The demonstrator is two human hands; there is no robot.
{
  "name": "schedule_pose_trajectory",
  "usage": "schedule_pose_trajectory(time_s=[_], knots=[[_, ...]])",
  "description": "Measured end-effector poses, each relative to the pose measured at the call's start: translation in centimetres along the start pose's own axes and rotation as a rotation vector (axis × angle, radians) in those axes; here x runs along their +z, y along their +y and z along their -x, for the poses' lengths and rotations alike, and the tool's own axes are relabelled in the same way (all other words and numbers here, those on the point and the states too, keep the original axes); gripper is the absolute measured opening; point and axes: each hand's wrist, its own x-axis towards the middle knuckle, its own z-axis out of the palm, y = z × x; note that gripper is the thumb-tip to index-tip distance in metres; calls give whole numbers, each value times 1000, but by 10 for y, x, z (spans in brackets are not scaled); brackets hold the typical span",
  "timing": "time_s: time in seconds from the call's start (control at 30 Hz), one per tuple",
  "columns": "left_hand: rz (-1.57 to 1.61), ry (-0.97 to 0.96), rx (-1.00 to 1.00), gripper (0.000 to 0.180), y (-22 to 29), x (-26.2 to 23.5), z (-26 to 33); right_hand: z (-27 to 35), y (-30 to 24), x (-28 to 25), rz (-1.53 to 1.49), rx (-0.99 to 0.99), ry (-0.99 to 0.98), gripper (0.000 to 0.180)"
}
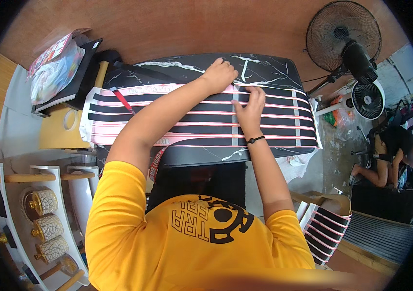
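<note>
Black, pink and yellow at the marble-look table

Striped sheet [201,116]: black bands with pink-white lines, grey cross strips; table [260,68]: black with white veins; shirt [167,242]: yellow with black print; wristband [255,140]: black; jars [46,225]: white crackle pattern, gold trim; fan [345,34]: black
</note>
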Motion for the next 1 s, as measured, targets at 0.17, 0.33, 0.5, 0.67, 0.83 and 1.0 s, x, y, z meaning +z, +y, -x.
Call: schedule_pose_trajectory(time_s=[0.17, 0.33, 0.5, 0.67, 0.83, 1.0], knots=[[235, -136, -131, 21, 5, -9, 20, 14, -16, -4, -78, -48, -213, 24], [176, -233, -36, 17, 5, -13, 45, 36, -37, 3, -117, -111, -309, 33], [59, -59, 48, 10, 3, -4, 43, 39, -37, 8, -72, -205, -283, 30], [-14, 57, 83, 8, 0, 4, 36, 37, -36, 9, -60, -183, -272, 29], [-92, 55, -205, 7, -16, -8, 19, 36, -40, 5, -52, -177, -272, 29], [188, 97, -4, 47, -19, -23, 29, 34, -38, 2, -99, -174, -212, 23]])
